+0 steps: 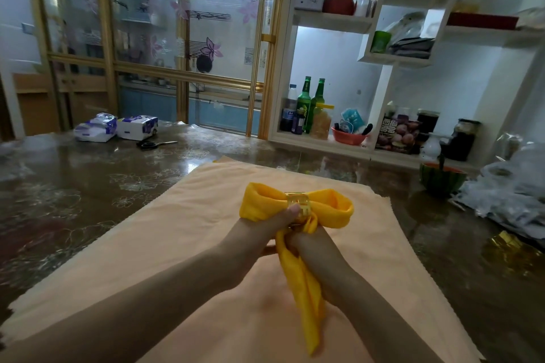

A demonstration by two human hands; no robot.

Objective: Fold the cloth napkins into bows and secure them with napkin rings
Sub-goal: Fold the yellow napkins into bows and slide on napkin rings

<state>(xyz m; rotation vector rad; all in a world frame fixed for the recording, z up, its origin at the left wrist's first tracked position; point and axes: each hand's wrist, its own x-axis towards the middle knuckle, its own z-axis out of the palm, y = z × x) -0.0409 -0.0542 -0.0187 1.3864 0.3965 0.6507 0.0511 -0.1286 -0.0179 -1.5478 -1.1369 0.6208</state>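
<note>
Holding a yellow napkin (321, 209), gathered into a bow, between both hands over a peach cloth (177, 230). Cinched at the middle by a gold napkin ring (297, 203), with one loop fanning out to each side beyond the hands and a long tail trailing back between the wrists. Left hand (265, 233) clenched around the gathered fabric, thumb tip pressed against the ring. Right hand (312, 247) grasping the tail just under the ring. Beneath the hands, spread flat over the glossy flowered desk (88, 186): the peach cloth. Far ahead and left of the hands, lying on the desk: black scissors (154, 144) and two tissue packs (135, 127). Off to the right: a halved watermelon (441, 181) and crumpled plastic bags (513, 194).
</note>
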